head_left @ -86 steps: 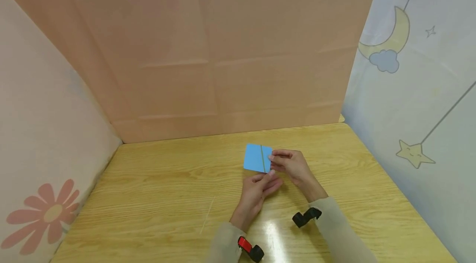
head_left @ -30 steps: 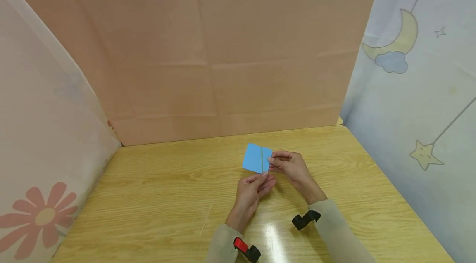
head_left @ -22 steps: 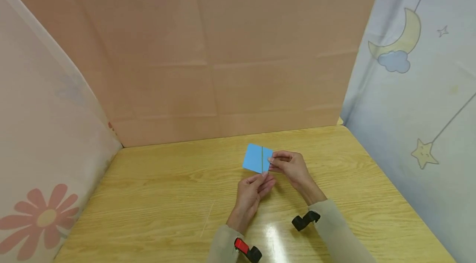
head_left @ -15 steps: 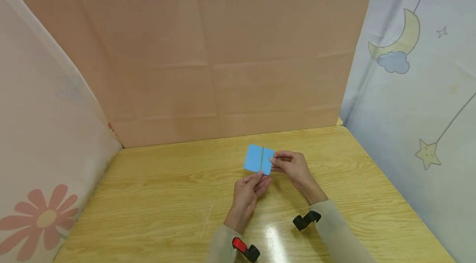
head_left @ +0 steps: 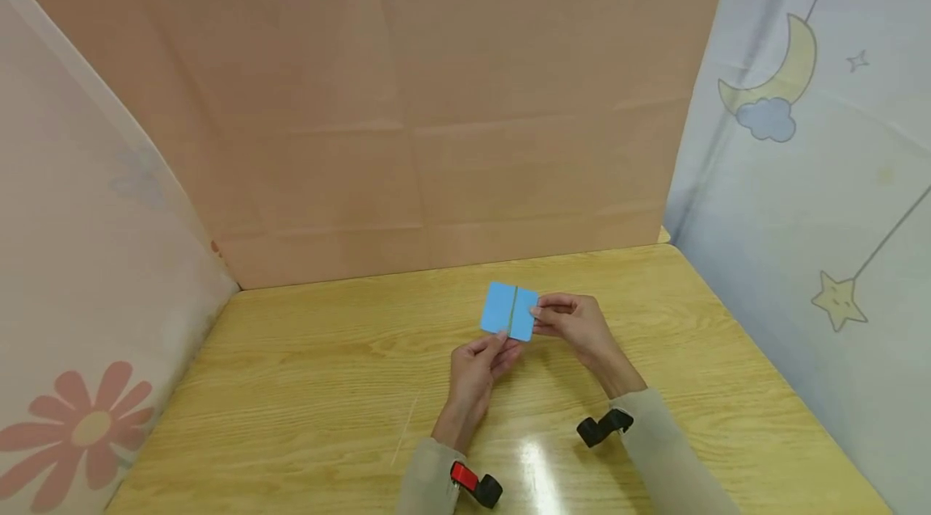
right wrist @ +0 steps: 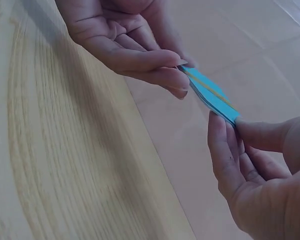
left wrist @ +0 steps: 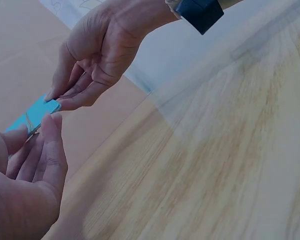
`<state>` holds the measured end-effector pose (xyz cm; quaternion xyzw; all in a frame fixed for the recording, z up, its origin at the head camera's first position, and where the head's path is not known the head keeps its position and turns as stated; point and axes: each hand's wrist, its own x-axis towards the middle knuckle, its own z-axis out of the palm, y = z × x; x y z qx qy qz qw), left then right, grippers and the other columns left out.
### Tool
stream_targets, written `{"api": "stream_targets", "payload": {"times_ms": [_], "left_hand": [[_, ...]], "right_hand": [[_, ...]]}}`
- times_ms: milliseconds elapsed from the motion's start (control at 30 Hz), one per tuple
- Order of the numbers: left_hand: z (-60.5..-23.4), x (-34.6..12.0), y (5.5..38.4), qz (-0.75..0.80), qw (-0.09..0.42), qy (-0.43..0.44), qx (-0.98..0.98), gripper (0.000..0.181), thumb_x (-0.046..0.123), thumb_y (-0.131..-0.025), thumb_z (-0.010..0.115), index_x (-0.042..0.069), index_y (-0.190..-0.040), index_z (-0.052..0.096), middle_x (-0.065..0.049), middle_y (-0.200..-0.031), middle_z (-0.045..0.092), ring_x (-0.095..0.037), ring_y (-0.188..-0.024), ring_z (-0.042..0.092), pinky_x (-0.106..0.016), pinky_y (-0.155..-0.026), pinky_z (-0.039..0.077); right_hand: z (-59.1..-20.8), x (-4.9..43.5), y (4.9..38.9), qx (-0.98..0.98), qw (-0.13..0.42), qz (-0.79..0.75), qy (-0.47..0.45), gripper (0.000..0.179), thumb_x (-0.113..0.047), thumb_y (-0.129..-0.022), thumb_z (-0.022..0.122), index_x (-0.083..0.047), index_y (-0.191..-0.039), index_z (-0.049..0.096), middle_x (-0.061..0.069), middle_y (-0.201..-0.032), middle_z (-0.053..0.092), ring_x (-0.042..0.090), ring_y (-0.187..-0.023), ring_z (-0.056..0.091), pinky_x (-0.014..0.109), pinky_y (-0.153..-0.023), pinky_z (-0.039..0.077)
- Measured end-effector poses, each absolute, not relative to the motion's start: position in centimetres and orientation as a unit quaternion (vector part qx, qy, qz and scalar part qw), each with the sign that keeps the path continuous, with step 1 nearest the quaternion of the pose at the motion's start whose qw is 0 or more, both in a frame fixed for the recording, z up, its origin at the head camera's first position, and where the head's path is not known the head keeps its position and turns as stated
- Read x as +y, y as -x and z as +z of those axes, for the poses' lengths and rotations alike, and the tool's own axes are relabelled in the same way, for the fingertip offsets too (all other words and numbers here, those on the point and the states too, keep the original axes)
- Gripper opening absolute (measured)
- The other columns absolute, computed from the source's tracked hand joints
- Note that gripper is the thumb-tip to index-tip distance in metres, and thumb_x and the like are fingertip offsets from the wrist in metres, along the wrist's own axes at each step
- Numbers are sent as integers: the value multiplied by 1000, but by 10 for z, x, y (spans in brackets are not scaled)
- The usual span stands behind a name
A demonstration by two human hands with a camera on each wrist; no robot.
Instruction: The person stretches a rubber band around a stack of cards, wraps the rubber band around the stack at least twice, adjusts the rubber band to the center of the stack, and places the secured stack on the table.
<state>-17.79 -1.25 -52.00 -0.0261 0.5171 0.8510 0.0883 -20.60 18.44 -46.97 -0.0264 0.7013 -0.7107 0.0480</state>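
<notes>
A thin stack of blue cards [head_left: 498,306] with rounded corners is held up over the table, a narrow yellowish rubber band [head_left: 513,310] running across it near the middle. In the right wrist view the layered edges of the blue cards [right wrist: 206,86] show. My right hand [head_left: 582,329] pinches the right side of the stack, thumb on top and fingers beneath. My left hand [head_left: 476,373] pinches the near edge between thumb and fingers, its thumb tip right by the band's lower end. In the left wrist view the rubber band [left wrist: 29,121] lies close to the left thumb.
The wood-grain table [head_left: 313,369] spreads under both hands. A pinkish-tan sheet [head_left: 407,111] stands upright behind it, with patterned cloth walls on the left [head_left: 94,256] and right [head_left: 764,200]. Each wrist carries a strapped black camera.
My left hand has slid left along the near edge of the stack, and the rubber band now sits closer to the stack's middle. My right hand keeps its pinch and has barely moved.
</notes>
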Motion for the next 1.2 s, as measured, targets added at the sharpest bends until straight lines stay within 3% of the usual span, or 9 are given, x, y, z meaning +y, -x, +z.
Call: {"api": "stream_targets", "payload": {"times_ms": [233,567,1200], "left_hand": [[-521,-6,175,848,124,16,515,28,17,-99,75,-10,-110,75,-21,-105,80,-20,-92,81,-34,-90,65],[-520,-16,178,844,105,30,526,23,14,-98,76,-7,-105,78,-9,-91,82,-14,-82,80,-26,-77,65],[-520,-17,176,833,115,27,540,28,20,-101,73,-6,-111,77,-14,-101,82,-16,-89,81,-31,-86,65]], "right_hand": [[-469,185,206,702,51,-710,22,37,-5,-100,71,16,-128,61,-1,-93,75,12,-82,75,38,-88,66],[-467,189,204,707,55,-704,42,32,-5,-100,70,14,-125,63,1,-96,74,14,-84,76,32,-84,66],[-467,189,202,706,52,-706,23,32,-6,-100,71,12,-125,62,0,-95,72,13,-84,74,31,-84,66]]}}
